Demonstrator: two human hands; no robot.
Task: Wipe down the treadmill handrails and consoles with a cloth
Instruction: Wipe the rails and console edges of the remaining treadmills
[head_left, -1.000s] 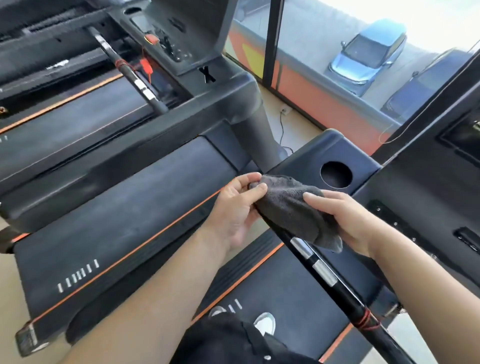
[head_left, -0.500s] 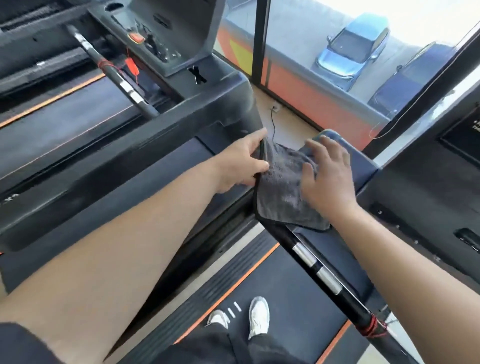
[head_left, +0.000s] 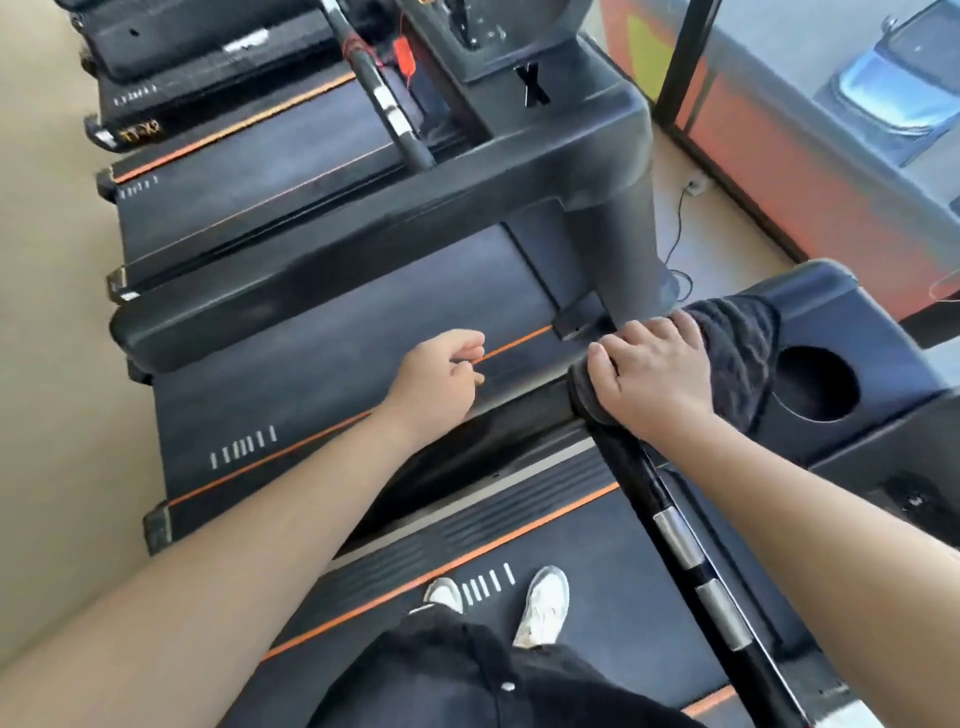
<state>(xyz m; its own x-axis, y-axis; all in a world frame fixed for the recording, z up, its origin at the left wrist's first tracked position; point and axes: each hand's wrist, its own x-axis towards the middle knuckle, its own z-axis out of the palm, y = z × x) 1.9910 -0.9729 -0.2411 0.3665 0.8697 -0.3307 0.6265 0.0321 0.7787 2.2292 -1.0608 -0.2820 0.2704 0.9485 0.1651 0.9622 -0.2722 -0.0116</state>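
A dark grey cloth (head_left: 740, 353) lies over the left end of the black console (head_left: 872, 332), where the handrail (head_left: 691, 551) joins it. My right hand (head_left: 652, 376) lies on top of the cloth with its fingers curled over the cloth's left edge. My left hand (head_left: 439, 382) hangs in the air to the left, clear of the cloth, with its fingers loosely curled and nothing in it. The handrail runs down to the lower right, black with silver sensor bands.
A round cup hole (head_left: 813, 382) sits in the console right of the cloth. The neighbouring treadmill's side rail (head_left: 363, 244) and belt (head_left: 332, 364) lie to the left. My white shoes (head_left: 540, 605) stand on the belt below. A window (head_left: 831, 104) is ahead.
My left hand has let go of the cloth and pulled back to the left. My right hand has turned and now curls over the cloth at the console's left end. The camera tilted down.
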